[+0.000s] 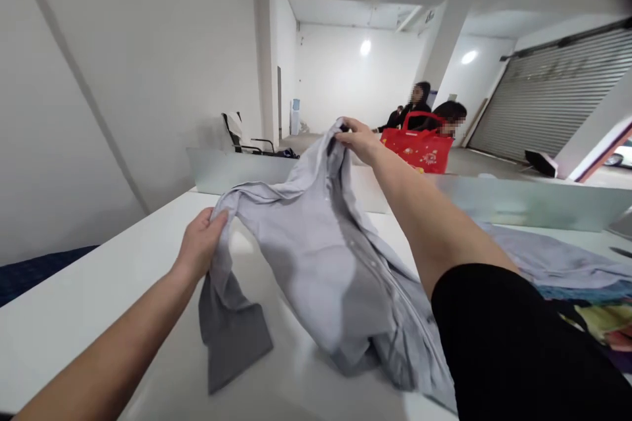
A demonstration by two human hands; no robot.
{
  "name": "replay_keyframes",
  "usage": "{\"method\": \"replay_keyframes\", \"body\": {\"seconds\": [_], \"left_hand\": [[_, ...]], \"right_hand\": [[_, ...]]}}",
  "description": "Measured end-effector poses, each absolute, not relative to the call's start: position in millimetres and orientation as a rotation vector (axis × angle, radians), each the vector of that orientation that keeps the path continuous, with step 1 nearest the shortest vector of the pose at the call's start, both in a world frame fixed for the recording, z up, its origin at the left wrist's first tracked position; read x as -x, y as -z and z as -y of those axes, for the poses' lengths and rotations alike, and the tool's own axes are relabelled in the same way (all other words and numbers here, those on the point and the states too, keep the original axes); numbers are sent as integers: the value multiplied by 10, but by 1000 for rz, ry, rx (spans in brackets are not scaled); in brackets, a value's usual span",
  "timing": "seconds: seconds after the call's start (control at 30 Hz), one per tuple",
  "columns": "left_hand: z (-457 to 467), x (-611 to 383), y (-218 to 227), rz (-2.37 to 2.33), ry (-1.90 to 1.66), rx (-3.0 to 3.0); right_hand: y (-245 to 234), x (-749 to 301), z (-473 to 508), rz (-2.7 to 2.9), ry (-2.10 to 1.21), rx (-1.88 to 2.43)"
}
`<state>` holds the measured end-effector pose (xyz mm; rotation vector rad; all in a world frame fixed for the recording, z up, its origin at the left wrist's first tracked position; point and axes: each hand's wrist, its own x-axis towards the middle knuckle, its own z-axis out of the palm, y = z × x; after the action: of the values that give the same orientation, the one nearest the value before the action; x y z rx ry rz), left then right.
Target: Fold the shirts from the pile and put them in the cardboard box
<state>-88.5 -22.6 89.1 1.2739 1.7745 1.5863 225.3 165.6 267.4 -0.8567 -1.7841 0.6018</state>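
Note:
A light grey button-front shirt [316,243] hangs between my two hands over the white table [168,368], its lower part resting on the tabletop. My right hand [358,138] is raised and pinches the shirt at its collar. Lower and to the left, my left hand [202,240] grips a sleeve partway along. Below that hand the sleeve's end [237,342] dangles towards the table. Buttons run down the shirt's front edge on the right side. Part of the shirt's right side is hidden behind my right arm.
A frosted divider [538,200] runs along the table's far edge. Folded clothes [567,256] lie at the right. Beyond the divider are a red bag [419,148], several people, and a chair [244,135]. Dark blue cloth [39,270] sits at the far left.

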Motion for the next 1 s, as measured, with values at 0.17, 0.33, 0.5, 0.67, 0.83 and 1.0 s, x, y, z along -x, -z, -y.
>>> {"method": "replay_keyframes", "body": {"seconds": [0.17, 0.33, 0.5, 0.67, 0.83, 1.0], "left_hand": [[-82, 1456, -362, -2439, -827, -1692], [543, 916, -9, -1982, -542, -2145], [1209, -185, 222, -1482, -329, -2534], [1166, -658, 268, -1157, -144, -2850], [1283, -126, -148, -915, -166, -2512], [1593, 464, -283, -1137, -83, -2165]], "right_hand": [[-1792, -2799, -1419, 1976, -486, 1367], [-752, -3813, -421, 2118, -309, 1908], [-79, -4192, 178, 2015, -270, 2045], [-615, -4492, -201, 1724, -60, 2151], [-1247, -4919, -420, 1317, 410, 2123], [-454, -4447, 52, 1830, -113, 2109]]}}
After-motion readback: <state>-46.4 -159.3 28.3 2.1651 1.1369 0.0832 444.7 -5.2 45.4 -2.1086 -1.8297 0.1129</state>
